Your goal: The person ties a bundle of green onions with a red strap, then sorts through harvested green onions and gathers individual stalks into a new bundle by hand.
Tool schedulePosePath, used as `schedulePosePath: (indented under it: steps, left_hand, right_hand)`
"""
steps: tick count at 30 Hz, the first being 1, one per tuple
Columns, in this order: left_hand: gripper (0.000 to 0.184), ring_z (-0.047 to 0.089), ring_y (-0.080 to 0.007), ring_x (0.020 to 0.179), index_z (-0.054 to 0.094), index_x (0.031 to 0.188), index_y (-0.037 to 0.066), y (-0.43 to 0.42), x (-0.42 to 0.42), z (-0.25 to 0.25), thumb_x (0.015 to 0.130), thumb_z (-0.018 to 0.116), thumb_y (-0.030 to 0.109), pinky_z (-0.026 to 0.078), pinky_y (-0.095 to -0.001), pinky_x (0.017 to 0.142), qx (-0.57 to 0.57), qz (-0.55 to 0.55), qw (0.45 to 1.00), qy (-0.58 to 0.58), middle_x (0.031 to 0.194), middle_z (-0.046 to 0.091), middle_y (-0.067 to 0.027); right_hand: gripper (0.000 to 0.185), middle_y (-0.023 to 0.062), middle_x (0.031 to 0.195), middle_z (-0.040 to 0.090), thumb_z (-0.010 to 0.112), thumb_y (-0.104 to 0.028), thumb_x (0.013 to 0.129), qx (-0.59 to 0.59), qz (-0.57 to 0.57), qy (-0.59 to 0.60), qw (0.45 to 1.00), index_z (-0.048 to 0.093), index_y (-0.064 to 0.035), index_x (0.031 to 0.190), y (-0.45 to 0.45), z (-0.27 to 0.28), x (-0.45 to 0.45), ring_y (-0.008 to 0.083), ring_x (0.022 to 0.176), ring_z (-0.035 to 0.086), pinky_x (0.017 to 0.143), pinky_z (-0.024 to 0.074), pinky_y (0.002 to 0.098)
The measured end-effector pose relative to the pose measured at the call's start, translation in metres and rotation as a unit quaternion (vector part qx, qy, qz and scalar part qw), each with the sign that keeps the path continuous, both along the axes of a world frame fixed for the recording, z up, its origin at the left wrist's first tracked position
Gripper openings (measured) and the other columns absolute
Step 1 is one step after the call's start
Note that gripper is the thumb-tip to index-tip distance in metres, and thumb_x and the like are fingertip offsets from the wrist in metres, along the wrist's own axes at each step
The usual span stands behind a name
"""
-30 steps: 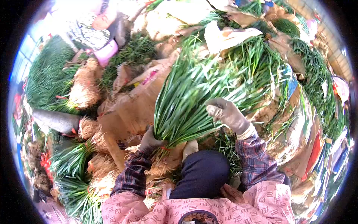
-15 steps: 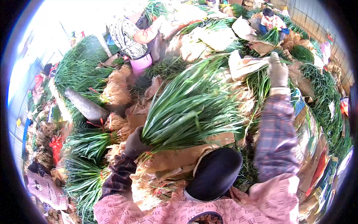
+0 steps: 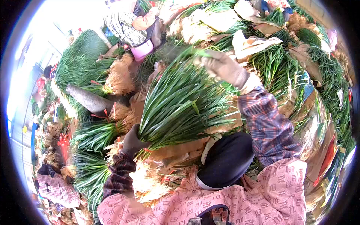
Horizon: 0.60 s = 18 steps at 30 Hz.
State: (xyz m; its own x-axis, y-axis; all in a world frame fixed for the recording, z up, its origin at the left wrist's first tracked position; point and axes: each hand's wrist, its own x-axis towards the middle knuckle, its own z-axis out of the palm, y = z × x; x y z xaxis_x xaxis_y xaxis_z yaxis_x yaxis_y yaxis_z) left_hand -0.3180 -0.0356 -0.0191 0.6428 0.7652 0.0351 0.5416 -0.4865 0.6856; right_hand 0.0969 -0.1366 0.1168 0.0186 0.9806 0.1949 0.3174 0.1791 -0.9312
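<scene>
My gloved left hand (image 3: pixel 134 142) is closed round the base of a large bunch of long green leaves (image 3: pixel 176 108), just above its pale roots. The leaves fan up and to the right. At the top of this bunch is my gloved right hand (image 3: pixel 225 69), its fingers pressed together on some leaf tips, slightly blurred by motion. A red tie shows at the base of the bunch, beside my left hand.
Tied green bunches (image 3: pixel 95 137) with pale roots lie at the left, near a grey cone-shaped object (image 3: pixel 90 100). A person in patterned clothing (image 3: pixel 127 30) sits at the upper left by a pink bucket (image 3: pixel 142 50). Brown paper (image 3: pixel 253 45) and heaped leaves (image 3: pixel 277 63) lie at the right.
My right hand went from beside the bunch out to the brown paper at the upper right, then back left to the leaf tips. My left hand has kept hold of the bunch.
</scene>
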Motion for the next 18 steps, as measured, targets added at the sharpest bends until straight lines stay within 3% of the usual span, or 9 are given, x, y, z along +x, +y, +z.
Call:
schedulePosePath:
  steps: [2, 3, 6, 8, 9, 13, 15, 16, 18]
  left_hand:
    - [0.072, 0.062, -0.0263, 0.091, 0.050, 0.115, 0.004, 0.001, -0.001, -0.003, 0.053, 0.080, 0.024, 0.048, -0.0334, 0.082, -0.013, -0.006, 1.000, 0.010, 0.098, 0.063, -0.0143]
    - [0.072, 0.062, -0.0259, 0.091, 0.050, 0.115, 0.004, 0.002, 0.001, -0.005, 0.053, 0.080, 0.024, 0.048, -0.0333, 0.082, -0.020, -0.011, 1.000, 0.014, 0.099, 0.063, -0.0142]
    - [0.073, 0.062, -0.0232, 0.090, 0.049, 0.116, 0.004, 0.004, 0.008, -0.004, 0.053, 0.080, 0.024, 0.047, -0.0323, 0.082, -0.023, -0.018, 0.998, 0.048, 0.098, 0.064, -0.0124]
    - [0.074, 0.062, -0.0228, 0.090, 0.048, 0.117, 0.004, 0.006, 0.010, -0.006, 0.053, 0.080, 0.024, 0.047, -0.0317, 0.083, -0.021, -0.026, 0.998, 0.061, 0.099, 0.064, -0.0122]
    - [0.075, 0.062, -0.0228, 0.091, 0.048, 0.118, 0.004, 0.008, 0.010, -0.009, 0.053, 0.080, 0.023, 0.047, -0.0314, 0.083, -0.024, -0.030, 0.998, 0.059, 0.099, 0.063, -0.0124]
    - [0.077, 0.061, -0.0199, 0.091, 0.046, 0.119, 0.002, 0.012, 0.010, -0.008, 0.053, 0.080, 0.021, 0.046, -0.0297, 0.085, -0.051, -0.048, 0.996, 0.051, 0.099, 0.063, -0.0133]
    - [0.071, 0.056, -0.0178, 0.098, 0.046, 0.119, -0.003, 0.006, 0.015, 0.006, 0.057, 0.078, 0.013, 0.043, -0.0294, 0.090, -0.156, -0.041, 0.987, -0.007, 0.104, 0.061, -0.0107]
    - [0.071, 0.056, -0.0181, 0.098, 0.047, 0.119, -0.002, 0.010, 0.011, 0.008, 0.058, 0.078, 0.012, 0.042, -0.0296, 0.090, -0.150, -0.044, 0.988, 0.009, 0.105, 0.060, -0.0105]
    - [0.072, 0.055, -0.0177, 0.099, 0.047, 0.121, -0.002, 0.015, -0.004, 0.016, 0.057, 0.078, 0.011, 0.042, -0.0299, 0.091, -0.157, -0.047, 0.986, 0.021, 0.108, 0.059, -0.0099]
  right_hand:
    - [0.033, -0.0013, 0.067, 0.053, 0.042, -0.031, 0.097, -0.016, -0.034, -0.166, 0.986, 0.062, -0.0052, 0.103, -0.019, 0.014, 0.004, 0.0064, 0.054, 0.045, 0.049, 0.0421, 0.0210]
    - [0.050, 0.0074, 0.083, 0.062, 0.038, -0.046, 0.096, -0.056, 0.026, -0.195, 0.979, 0.062, -0.0037, 0.104, -0.017, 0.010, 0.007, 0.0127, 0.068, 0.055, 0.067, 0.0489, 0.0278]
    - [0.076, 0.0217, 0.114, 0.058, 0.030, -0.068, 0.087, -0.264, 0.108, -0.262, 0.922, 0.062, -0.0014, 0.104, -0.017, -0.007, -0.012, 0.0302, 0.101, 0.057, 0.096, 0.0398, 0.0401]
    - [0.064, 0.0133, 0.085, 0.065, 0.045, -0.061, 0.086, -0.279, 0.122, -0.326, 0.895, 0.062, -0.0006, 0.100, -0.008, -0.032, -0.038, 0.0275, 0.080, 0.061, 0.076, 0.0471, 0.0407]
    - [0.049, 0.0156, 0.086, 0.065, 0.049, -0.055, 0.086, -0.220, 0.135, -0.275, 0.926, 0.068, -0.0098, 0.090, -0.006, -0.050, -0.049, 0.0310, 0.087, 0.063, 0.082, 0.0458, 0.0426]
    - [0.016, 0.0125, 0.073, 0.063, 0.055, -0.022, 0.082, -0.072, 0.043, -0.493, 0.866, 0.065, -0.0091, 0.082, -0.011, -0.054, -0.065, 0.0292, 0.072, 0.064, 0.067, 0.0507, 0.0410]
    - [0.017, 0.0110, 0.077, 0.064, 0.049, -0.016, 0.086, -0.055, -0.095, -0.606, 0.787, 0.060, -0.0035, 0.089, 0.001, -0.044, 0.007, 0.0237, 0.070, 0.063, 0.064, 0.0528, 0.0351]
    - [0.017, 0.0099, 0.079, 0.066, 0.053, -0.016, 0.084, -0.153, -0.186, -0.706, 0.666, 0.058, -0.0025, 0.093, 0.001, -0.036, 0.060, 0.0201, 0.070, 0.064, 0.061, 0.0519, 0.0320]
    - [0.020, 0.0032, 0.069, 0.054, 0.045, -0.022, 0.090, -0.106, -0.217, -0.182, 0.953, 0.057, -0.0057, 0.090, -0.052, -0.037, 0.139, 0.0130, 0.058, 0.050, 0.054, 0.0442, 0.0272]
